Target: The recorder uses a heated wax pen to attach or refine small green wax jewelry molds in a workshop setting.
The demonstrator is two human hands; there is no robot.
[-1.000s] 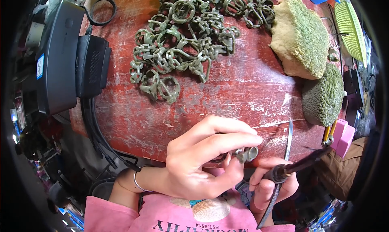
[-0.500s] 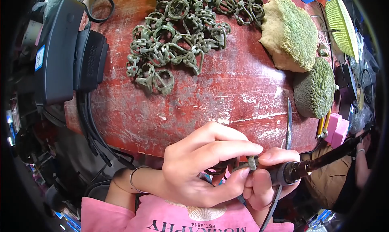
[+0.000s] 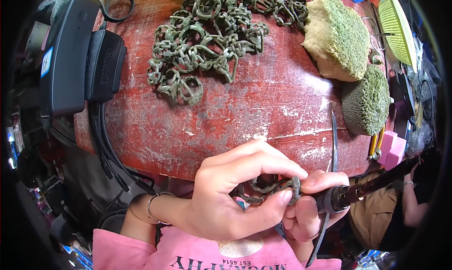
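Over the table's near edge, my left hand [image 3: 235, 190] grips a dark green carved chain [image 3: 270, 185] of rings and small links. Its thumb and fingers pinch one link beside my right fingertips. My right hand [image 3: 313, 197] is closed around the dark handpiece [image 3: 329, 200] of a rotary tool, whose brown-black shaft runs off to the right. Where the tool's tip meets the chain is hidden by my fingers. A slim metal blade or file [image 3: 334, 140] stands out beyond my right hand, and a dark textured strip [image 3: 318, 239] shows below it; whether they join is hidden.
A pile of similar green chains [image 3: 202, 44] lies on the worn red table [image 3: 226, 124]. Two rough green-topped blocks [image 3: 339, 39] sit at right, near a yellow-green basket [image 3: 395, 32] and pink blocks [image 3: 391, 147]. Black boxes [image 3: 70, 58] with cables stand left. Another person's arm [image 3: 414, 204] shows far right.
My left hand has turned slightly and its fingers have shifted, so more of the chain's rings show between thumb and fingers. My right hand keeps its hold on the handpiece.
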